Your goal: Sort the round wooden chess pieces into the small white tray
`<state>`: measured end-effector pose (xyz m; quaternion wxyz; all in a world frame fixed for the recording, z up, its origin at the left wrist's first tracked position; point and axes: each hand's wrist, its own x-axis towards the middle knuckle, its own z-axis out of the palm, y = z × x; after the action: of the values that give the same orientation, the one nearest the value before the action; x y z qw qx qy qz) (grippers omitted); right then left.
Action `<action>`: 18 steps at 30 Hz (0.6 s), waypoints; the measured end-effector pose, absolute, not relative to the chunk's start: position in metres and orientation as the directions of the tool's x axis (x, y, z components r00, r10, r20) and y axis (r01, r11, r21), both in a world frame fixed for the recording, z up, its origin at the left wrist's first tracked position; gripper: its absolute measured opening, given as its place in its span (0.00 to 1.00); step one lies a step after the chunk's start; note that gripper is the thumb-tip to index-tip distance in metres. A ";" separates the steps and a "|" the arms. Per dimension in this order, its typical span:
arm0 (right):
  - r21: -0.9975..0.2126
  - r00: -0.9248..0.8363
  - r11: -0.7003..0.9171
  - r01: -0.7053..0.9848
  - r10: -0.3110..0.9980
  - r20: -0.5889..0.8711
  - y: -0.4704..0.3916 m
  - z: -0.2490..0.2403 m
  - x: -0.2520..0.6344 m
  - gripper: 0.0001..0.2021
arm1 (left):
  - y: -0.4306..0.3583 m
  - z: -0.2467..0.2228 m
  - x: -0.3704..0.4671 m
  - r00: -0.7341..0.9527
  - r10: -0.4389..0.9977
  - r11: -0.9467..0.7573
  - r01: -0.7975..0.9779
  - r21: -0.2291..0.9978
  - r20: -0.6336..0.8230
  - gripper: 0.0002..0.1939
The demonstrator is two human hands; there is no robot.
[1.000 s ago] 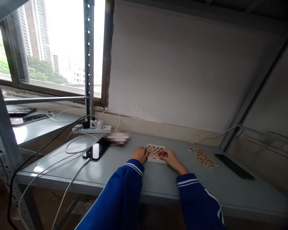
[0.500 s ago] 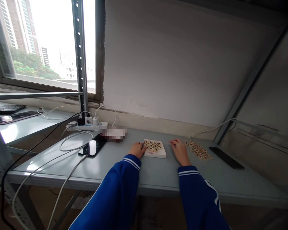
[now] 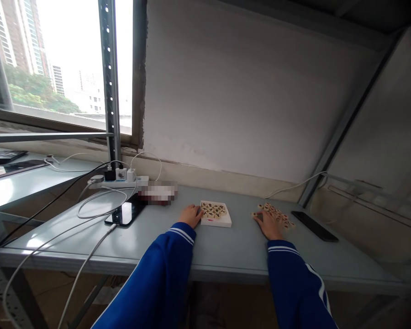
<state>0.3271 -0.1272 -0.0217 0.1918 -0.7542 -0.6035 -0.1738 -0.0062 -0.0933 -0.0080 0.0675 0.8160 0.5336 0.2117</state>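
A shallow white box (image 3: 229, 221) lies on the table, with round Chinese chess pieces (image 3: 213, 210) laid in it, dark characters facing up. At its left side my left hand (image 3: 191, 215) is closed on the edge of the box. My right hand (image 3: 270, 225) is over the near left side of a loose pile of chess pieces (image 3: 277, 214), fingers apart and reaching among them. A single chess piece (image 3: 254, 214) lies by the tip of my thumb. The hand covers part of the pile.
A black phone (image 3: 126, 213) with a white cable lies on the left, near a power strip (image 3: 142, 181) with chargers and looped cables. Beside it is a blurred-out item (image 3: 158, 193). Right of the pile rests a long dark flat object (image 3: 314, 225). A wall closes off the back.
My right hand has moved right, from between the box and the pile onto the pile. My left hand stays at the box. The view has shifted slightly.
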 end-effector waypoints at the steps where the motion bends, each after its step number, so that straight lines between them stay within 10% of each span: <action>1: -0.113 0.191 -0.156 0.981 0.859 0.475 -0.127 -0.019 0.322 0.16 | -0.093 -0.008 -0.006 0.340 0.899 -0.421 0.842 0.338 0.275 0.22; 13: -0.475 0.105 0.188 0.860 0.845 0.524 -0.118 -0.001 0.256 0.21 | -0.092 -0.009 -0.006 0.338 0.900 -0.421 0.839 0.344 0.277 0.23; 18: -0.377 -0.074 0.284 0.882 0.872 0.484 -0.123 0.005 0.220 0.18 | -0.094 -0.008 -0.006 0.336 0.901 -0.417 0.844 0.338 0.273 0.23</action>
<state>0.2205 -0.1230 0.0046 0.3244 -0.5983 -0.7326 -0.0076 -0.0056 -0.0935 -0.0082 0.0677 0.8146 0.5356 0.2121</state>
